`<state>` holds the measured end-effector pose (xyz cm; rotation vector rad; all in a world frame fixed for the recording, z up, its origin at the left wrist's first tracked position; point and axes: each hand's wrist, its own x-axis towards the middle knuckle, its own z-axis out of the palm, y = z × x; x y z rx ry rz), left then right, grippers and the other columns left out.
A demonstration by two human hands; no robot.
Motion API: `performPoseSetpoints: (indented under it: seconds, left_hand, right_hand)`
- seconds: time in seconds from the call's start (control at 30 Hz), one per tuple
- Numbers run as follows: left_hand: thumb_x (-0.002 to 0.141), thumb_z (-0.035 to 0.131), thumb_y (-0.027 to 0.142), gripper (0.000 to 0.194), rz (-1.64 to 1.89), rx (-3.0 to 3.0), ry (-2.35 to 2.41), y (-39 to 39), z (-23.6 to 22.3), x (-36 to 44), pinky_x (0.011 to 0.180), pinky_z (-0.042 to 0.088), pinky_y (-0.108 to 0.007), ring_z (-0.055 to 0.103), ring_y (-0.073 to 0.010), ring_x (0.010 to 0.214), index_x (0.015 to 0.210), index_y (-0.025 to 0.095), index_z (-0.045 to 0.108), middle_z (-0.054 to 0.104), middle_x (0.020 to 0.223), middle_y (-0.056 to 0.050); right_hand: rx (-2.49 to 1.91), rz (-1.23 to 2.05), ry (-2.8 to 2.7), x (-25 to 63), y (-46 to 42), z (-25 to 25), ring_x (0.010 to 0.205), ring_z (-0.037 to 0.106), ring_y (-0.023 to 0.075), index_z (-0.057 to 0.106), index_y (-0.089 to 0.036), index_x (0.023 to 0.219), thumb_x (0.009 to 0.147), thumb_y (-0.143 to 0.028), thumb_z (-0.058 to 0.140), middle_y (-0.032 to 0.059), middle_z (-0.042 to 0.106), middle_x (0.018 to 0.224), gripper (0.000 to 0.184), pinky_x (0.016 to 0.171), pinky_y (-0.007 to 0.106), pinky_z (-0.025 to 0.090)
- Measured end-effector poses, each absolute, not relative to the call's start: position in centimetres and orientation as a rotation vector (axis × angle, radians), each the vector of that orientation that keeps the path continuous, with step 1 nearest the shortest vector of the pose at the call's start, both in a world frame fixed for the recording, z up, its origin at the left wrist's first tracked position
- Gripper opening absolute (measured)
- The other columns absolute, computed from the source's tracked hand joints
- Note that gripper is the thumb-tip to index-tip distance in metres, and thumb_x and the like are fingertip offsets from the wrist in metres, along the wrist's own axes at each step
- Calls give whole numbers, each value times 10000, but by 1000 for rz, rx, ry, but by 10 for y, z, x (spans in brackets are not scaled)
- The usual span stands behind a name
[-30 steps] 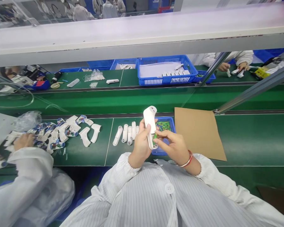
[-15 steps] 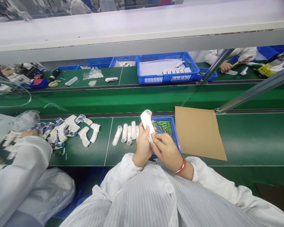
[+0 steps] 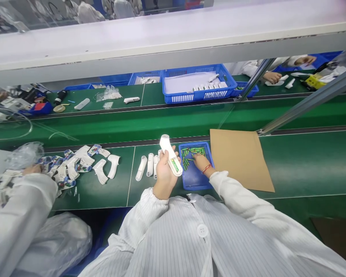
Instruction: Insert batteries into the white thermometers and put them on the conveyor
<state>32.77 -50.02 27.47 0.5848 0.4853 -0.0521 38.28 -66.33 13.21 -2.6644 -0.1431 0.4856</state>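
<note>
My left hand is wrapped round a white handheld infrared thermometer, its head pointing up and away. The battery compartment in its handle faces up, uncovered, with a green battery inside. My right hand is down in a shallow blue tray, its fingers drawn together among loose green batteries. Whatever its fingertips hold is hidden. Left of my left hand, several more white thermometers lie in a row, some partly behind the hand.
A cardboard sheet lies right of the tray. Leftward are white gun-shaped shells and a heap of parts, with a co-worker's sleeve beside it. Beyond the green belt stands a blue basket; a slanted metal post rises at right.
My right hand has left the thermometer and moved into the battery tray. My left hand has shifted slightly left and turned the thermometer, so its battery compartment shows.
</note>
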Motion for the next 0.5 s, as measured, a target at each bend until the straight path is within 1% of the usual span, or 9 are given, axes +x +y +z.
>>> performPoseSetpoints:
  seconds: [0.07, 0.13, 0.17, 0.23, 0.3, 0.33, 0.4, 0.5]
  left_hand:
    - [816, 568, 266, 224, -69, 588, 458, -500, 278, 325, 590, 441, -235, 553, -109, 699, 1019, 180, 528, 584, 942, -56]
    - [813, 575, 268, 206, -88, 599, 418, -500, 281, 323, 598, 447, -240, 556, -109, 714, 1000, 193, 536, 579, 1023, -53]
    - [814, 576, 269, 194, -93, 605, 398, -499, 282, 322, 604, 450, -242, 558, -110, 724, 991, 198, 539, 575, 1056, -51]
    - [818, 573, 267, 180, -90, 614, 378, -496, 284, 320, 616, 454, -245, 560, -112, 739, 985, 208, 542, 569, 1090, -46]
    - [820, 572, 269, 179, -82, 609, 379, -493, 285, 320, 625, 456, -246, 561, -113, 747, 988, 216, 541, 572, 1091, -44]
    - [819, 574, 271, 180, -81, 604, 378, -492, 286, 320, 630, 458, -246, 562, -113, 749, 988, 218, 542, 574, 1089, -43]
    - [816, 580, 280, 191, -88, 598, 362, -492, 286, 321, 634, 458, -244, 562, -112, 750, 994, 219, 547, 578, 1084, -42]
    - [813, 584, 291, 224, -102, 607, 333, -496, 285, 323, 635, 456, -238, 561, -107, 742, 1023, 218, 558, 586, 1069, -43]
  right_hand:
    - [-2673, 513, -149, 382, -656, 116, 990, 590, 187, 617, -106, 1012, 869, -193, 520, 121, 616, 1110, 194, 894, 369, 455]
    - [-2661, 511, -139, 380, -650, 110, 969, 595, 180, 604, -117, 1011, 871, -217, 528, 85, 623, 1079, 188, 880, 404, 469]
    - [-2648, 494, -131, 379, -648, 110, 953, 601, 181, 607, -112, 1001, 868, -192, 524, 90, 625, 1062, 176, 872, 404, 473]
    - [-2609, 430, -119, 377, -647, 117, 940, 609, 192, 616, -89, 1001, 850, -111, 503, 135, 620, 1060, 190, 872, 384, 474]
    - [-2554, 334, -117, 373, -648, 132, 951, 608, 203, 604, -75, 1046, 843, -88, 474, 173, 606, 1079, 242, 873, 365, 476]
    - [-2523, 285, -120, 370, -649, 144, 952, 609, 200, 592, -82, 1071, 852, -107, 461, 173, 605, 1084, 256, 865, 355, 484]
    - [-2454, 199, -140, 360, -650, 172, 961, 609, 178, 577, -118, 1076, 875, -165, 437, 136, 616, 1081, 250, 844, 328, 506]
    - [-2162, -17, -277, 341, -648, 223, 1002, 606, 162, 611, -166, 955, 864, -206, 471, 85, 645, 1060, 172, 850, 307, 523]
